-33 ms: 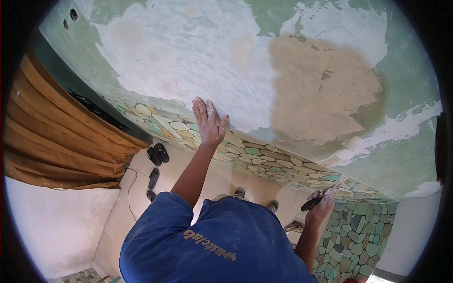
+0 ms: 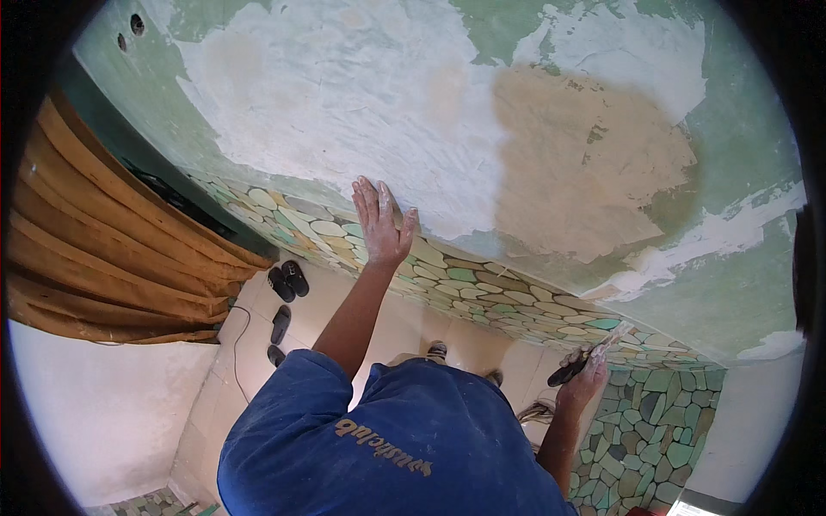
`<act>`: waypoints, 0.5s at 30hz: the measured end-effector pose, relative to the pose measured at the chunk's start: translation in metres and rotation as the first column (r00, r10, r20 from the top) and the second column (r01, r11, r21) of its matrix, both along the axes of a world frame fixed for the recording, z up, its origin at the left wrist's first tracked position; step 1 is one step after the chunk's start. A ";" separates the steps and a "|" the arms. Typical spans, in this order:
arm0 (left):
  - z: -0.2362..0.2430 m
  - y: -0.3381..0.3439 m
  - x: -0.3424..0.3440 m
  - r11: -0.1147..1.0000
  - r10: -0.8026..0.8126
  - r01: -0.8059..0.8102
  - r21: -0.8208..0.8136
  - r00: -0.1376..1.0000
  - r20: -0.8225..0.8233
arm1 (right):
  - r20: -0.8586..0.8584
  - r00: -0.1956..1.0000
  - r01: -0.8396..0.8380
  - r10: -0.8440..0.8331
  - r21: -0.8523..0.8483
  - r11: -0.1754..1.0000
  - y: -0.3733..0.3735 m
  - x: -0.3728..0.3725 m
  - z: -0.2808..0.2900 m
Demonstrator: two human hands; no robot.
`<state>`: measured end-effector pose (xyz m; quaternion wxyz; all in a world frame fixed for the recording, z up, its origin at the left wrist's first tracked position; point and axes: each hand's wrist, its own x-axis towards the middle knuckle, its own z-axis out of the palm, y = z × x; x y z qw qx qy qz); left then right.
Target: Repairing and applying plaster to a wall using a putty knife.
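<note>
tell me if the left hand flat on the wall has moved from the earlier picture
No. The left hand lies flat at the same spot, at the lower edge of the white plaster patch, just above the pebble tile band.

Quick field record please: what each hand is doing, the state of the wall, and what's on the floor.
left hand: open, palm flat on the wall at the top edge of the pebble tiles
right hand: lowered by the tiled wall, shut on a dark-handled tool; its blade is too small to tell
wall: green, wide white filler patch, tan patch to its right
curtain: brown, at the left
floor: pale tiles, dark sandals near the curtain
shirt: blue
</note>
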<state>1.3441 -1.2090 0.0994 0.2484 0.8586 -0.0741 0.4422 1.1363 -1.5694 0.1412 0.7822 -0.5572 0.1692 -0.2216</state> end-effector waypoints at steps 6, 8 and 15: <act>0.024 -0.018 -0.022 0.983 -0.025 0.005 -0.185 0.994 -0.102 | -0.010 1.000 -0.003 0.003 -0.049 0.999 -0.003 -0.034 -0.011; 0.036 -0.025 -0.025 0.970 -0.035 0.004 -0.242 0.991 -0.128 | -0.004 1.000 0.020 -0.021 -0.075 0.997 -0.004 -0.043 -0.007; 0.051 -0.051 -0.038 0.953 -0.042 -0.019 -0.302 0.980 -0.196 | 0.035 0.997 0.070 -0.069 -0.015 0.997 -0.001 -0.087 0.010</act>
